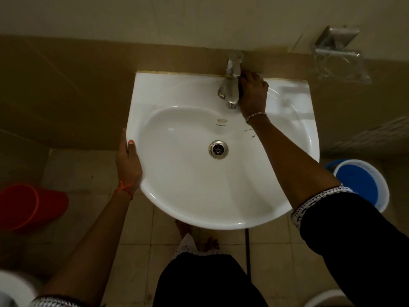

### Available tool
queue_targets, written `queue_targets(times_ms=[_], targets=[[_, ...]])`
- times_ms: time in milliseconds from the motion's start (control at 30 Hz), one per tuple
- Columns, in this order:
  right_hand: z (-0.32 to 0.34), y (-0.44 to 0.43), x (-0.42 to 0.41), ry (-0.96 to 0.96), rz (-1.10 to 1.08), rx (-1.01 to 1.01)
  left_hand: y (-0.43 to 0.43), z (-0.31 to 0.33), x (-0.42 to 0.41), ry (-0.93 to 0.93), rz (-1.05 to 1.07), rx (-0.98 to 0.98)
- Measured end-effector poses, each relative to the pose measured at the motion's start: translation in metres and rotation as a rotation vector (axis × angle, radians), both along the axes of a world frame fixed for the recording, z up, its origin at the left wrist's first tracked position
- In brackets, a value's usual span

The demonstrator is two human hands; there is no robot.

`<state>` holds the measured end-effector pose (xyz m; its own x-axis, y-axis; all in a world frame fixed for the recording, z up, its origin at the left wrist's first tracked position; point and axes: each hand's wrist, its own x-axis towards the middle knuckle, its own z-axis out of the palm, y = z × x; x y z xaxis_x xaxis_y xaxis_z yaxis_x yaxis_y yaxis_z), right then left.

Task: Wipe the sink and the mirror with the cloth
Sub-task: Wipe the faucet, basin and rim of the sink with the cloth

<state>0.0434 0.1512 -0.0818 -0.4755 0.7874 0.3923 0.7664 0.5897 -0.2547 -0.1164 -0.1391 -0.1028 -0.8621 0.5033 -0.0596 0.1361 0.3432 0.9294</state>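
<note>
White sink (190, 187) fixed to the wall, rounded front edge, glossy basin dry-looking, steel drain (218, 149) at its centre. Chrome tap (231, 85) stands on the back rim. Dark cloth (241, 88), only a sliver showing, pressed against the tap's right side at the back edge. Mirror out of view.
</note>
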Motion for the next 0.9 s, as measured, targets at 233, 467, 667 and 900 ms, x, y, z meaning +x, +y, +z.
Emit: queue_targets(times_ms=[233,467,667,900], targets=[[0.007,0.007,0.020,-0.248,0.080,-0.028,-0.001,0.002,0.001,-0.022,-0.005,0.005],[0.007,0.011,0.047,-0.190,-0.080,-0.231,-0.002,0.003,0.000,0.008,-0.019,-0.004],[-0.007,-0.045,0.031,-0.125,-0.244,-0.333,-0.002,0.002,0.000,0.001,-0.014,0.000],[-0.024,-0.133,-0.029,0.433,-0.346,-0.561,-0.001,0.002,0.000,-0.010,-0.012,0.003]])
